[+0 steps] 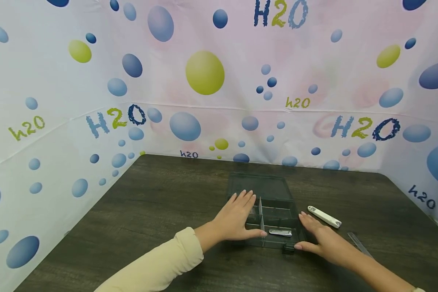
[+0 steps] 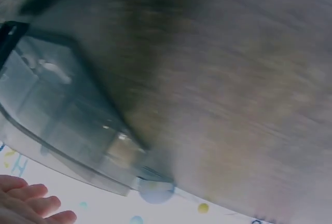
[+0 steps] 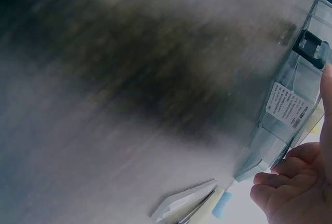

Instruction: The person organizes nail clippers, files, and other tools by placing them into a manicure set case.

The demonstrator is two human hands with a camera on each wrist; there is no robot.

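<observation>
A see-through dark plastic organizer box with dividers lies on the table, its lid folded back. In the front right compartment rests a small silver nail clipper. My left hand, fingers spread and straight, is over the left part of the box and hides what lies beneath; whether it touches cannot be told. The right hand is beside the box's right wall, fingers extended, thumb near the front latch. Neither hand holds anything. A larger white nail clipper lies beyond the right hand.
A thin flat metal strip lies by the right forearm. Dark wood-patterned table stretches to the left and behind the box. A curtain with printed bubbles hangs along the back and sides. In the right wrist view the box carries a white label.
</observation>
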